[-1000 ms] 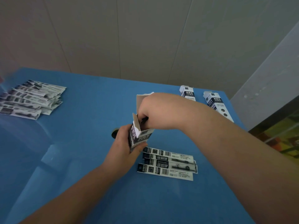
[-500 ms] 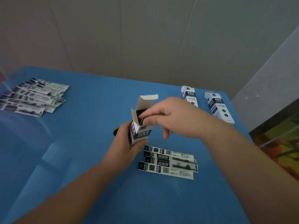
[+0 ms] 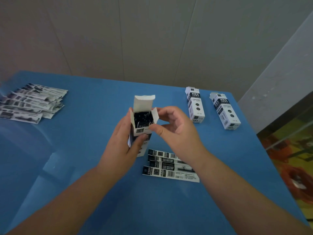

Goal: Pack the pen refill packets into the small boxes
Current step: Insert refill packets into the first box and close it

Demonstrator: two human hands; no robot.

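Item: small box [image 3: 142, 128], white with dark print, held upright above the blue table [image 3: 94, 150]. Top open; lid flap [image 3: 144, 103] standing up at the far side, side flap [image 3: 155, 114] splayed out to the right. Dark ends of packets visible inside, filling most of the opening.

Left hand [image 3: 122, 146]: wrapped round the lower body of the box, thumb across the front face, fingers behind and pressed to the card.

Right hand [image 3: 176, 131]: curled just beside the box mouth, thumb tip touching the front top edge, forefinger at the side flap; other fingers loosely bent, holding nothing (whether the flap is actually pinched cannot be told).

Loose stock: refill packets [image 3: 169, 165], overlapping flat on the table under the right wrist; larger fanned pile of packets [image 3: 32, 103] at the far left, well apart. Two boxes [image 3: 194, 106] [image 3: 223, 111] lying flat at the far right, seemingly closed.

Step in hand, as judged: closing up a filled box. To do well: keep the box upright and steady in the left grip without squeezing its walls; press the packet ends level below the rim; fold both side flaps inward first; bring the lid flap down over them and slide its tongue inside the front wall, clear of the packets. Avoid forcing the tongue against a proud packet (thin card likely to crease).
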